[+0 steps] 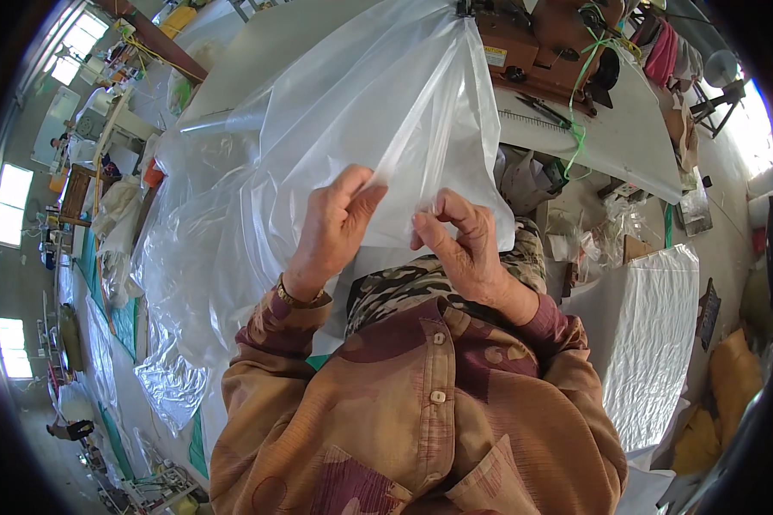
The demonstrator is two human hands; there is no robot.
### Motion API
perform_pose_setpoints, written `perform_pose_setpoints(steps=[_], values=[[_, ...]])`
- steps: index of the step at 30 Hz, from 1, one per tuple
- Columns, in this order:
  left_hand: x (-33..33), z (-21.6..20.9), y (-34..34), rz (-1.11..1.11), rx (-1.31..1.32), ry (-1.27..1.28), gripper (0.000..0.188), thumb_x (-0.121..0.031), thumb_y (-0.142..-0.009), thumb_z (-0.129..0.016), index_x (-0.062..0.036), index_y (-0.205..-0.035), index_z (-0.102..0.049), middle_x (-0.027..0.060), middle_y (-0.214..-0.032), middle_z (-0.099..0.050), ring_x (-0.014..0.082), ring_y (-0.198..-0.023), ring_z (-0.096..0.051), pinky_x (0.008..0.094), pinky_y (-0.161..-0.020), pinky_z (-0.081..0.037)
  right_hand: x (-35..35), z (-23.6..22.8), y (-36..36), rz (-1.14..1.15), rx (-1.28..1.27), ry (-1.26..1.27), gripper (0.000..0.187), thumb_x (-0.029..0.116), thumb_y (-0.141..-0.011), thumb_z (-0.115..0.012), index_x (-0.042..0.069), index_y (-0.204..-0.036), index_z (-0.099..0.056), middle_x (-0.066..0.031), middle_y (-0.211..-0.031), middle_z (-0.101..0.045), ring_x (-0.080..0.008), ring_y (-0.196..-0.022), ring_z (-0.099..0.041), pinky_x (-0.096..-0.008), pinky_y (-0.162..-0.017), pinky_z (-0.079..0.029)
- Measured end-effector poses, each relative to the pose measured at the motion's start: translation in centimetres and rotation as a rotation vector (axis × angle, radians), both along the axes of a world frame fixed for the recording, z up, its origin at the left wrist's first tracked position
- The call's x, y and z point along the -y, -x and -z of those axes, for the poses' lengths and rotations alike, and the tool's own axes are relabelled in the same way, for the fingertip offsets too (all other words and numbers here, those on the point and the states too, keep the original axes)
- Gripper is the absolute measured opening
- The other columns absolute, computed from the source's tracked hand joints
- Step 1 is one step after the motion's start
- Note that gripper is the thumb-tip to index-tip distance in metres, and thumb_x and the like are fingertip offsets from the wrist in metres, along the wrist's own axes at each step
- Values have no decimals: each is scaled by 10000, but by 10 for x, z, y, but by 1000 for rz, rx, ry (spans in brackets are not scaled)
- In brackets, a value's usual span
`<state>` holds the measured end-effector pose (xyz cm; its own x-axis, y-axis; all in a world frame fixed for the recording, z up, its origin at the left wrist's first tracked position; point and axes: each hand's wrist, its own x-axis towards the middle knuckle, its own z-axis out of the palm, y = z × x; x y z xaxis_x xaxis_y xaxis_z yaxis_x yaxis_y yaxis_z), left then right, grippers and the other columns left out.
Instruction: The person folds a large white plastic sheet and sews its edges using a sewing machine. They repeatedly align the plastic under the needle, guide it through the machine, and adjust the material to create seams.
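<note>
We had the translucent plastic sheet (343, 112) draped over the sewing table (627, 142), its folds gathered up toward the brown sewing machine (532, 51) at the far side and its lower part hanging past the near edge to the lap. Left hand (339, 223): we saw it over the sheet, palm side turned inward, thumb and forefinger drawn close, remaining fingers curled; we couldn't tell whether any film was caught between them. Right hand (459, 240): we found it just beside, near the sheet's lower right part, thumb and forefinger tips brought together in a loop; again we couldn't tell if they pinched film. The hands were apart from each other. We marked a bracelet (296, 293) on the left wrist, a brown-and-maroon shirt (386, 403), camouflage trousers (399, 287) under the sheet's lower edge.

On the table we noted dark thread snips (545, 112) by the ruler strip (524, 123) along the near edge, and green string (580, 94) hanging from the machine over that edge. Right of the person we spotted a silvery-white stack (648, 343) and a yellow sack (734, 378), left a heap of clear film (189, 249)
</note>
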<state>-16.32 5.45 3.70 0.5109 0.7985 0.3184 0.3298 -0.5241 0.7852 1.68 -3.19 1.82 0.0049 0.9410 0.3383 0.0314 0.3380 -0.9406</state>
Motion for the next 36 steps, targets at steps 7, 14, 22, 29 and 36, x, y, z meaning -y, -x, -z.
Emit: perform_pose_setpoints(steps=[7, 14, 22, 29, 36], values=[[6, 18, -7, 68, -15, -11, 122, -77, -991, -578, 1, -920, -516, 133, -665, -500, 227, -550, -457, 313, -540, -405, -12, 8, 1, -12, 491, -168, 153, 117, -900, -648, 33, -852, -530, -123, -674, -599, -335, -610, -603, -386, -602, -485], [1, 35, -4, 230, 225, 358, 155, -63, -1014, -531, 11, -910, -620, -27, -728, -561, 47, -689, -500, 246, -577, -428, -20, 9, 8, -46, 775, -248, 185, 151, -885, -652, 36, -896, -507, -131, -664, -589, -328, -593, -627, -427, -581, -498], [-2, 40, -1, 232, 271, 446, 208, -153, -1040, -514, 5, -974, -632, -18, -806, -592, 34, -728, -509, 205, -620, -427, -18, 20, 16, -93, 800, -323, 169, 130, -869, -650, 48, -907, -507, -91, -625, -583, -312, -606, -631, -420, -623, -493], [-4, 35, 1, 187, 226, 503, 207, -209, -1039, -525, -30, -969, -601, -43, -789, -558, 35, -697, -474, 214, -585, -393, -13, 17, 19, -95, 1029, -475, 162, 127, -819, -671, 65, -899, -545, -37, -789, -615, -220, -696, -642, -388, -676, -494], [-9, 30, -1, -3, 100, 253, 214, -216, -1019, -577, -41, -899, -598, -49, -709, -495, 37, -644, -400, 216, -556, -332, -22, 61, -23, 244, 673, -596, 344, 126, -777, -732, 66, -1091, -604, -102, -1062, -642, -291, -938, -623, -410, -812, -495]])
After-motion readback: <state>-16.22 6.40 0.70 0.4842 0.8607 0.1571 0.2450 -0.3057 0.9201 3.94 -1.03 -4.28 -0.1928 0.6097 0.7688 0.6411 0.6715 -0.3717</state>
